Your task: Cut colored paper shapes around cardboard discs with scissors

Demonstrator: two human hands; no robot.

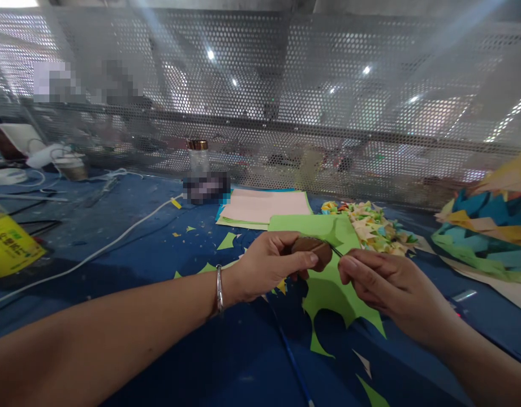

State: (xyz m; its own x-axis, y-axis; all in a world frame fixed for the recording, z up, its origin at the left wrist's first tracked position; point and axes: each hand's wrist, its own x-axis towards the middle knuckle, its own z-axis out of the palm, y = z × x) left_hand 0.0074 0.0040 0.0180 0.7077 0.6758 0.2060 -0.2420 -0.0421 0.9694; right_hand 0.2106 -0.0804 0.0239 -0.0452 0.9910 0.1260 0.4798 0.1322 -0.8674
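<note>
My left hand (266,265), with a silver bangle at the wrist, is closed on a rounded brown piece (313,249) that looks like cardboard. A thin dark strand (337,251) runs along its upper edge toward my right hand (381,277). There, thumb and forefinger pinch the strand's end; whether it is wire or thread I cannot tell. Below both hands lies a sheet of light green paper (334,294) with curved cut-outs along its near edge. Green scraps (370,391) are scattered around it. A blue pen-like stick (293,357) lies in front.
Behind the hands are a paper stack (264,204) and a heap of small folded papers (370,227). A layered folded-paper piece (483,223) stands right. Leftward are a yellow container (14,246), a white cable (124,240), a cup (72,168) and a bottle (199,158). A perforated metal screen (277,73) closes the back.
</note>
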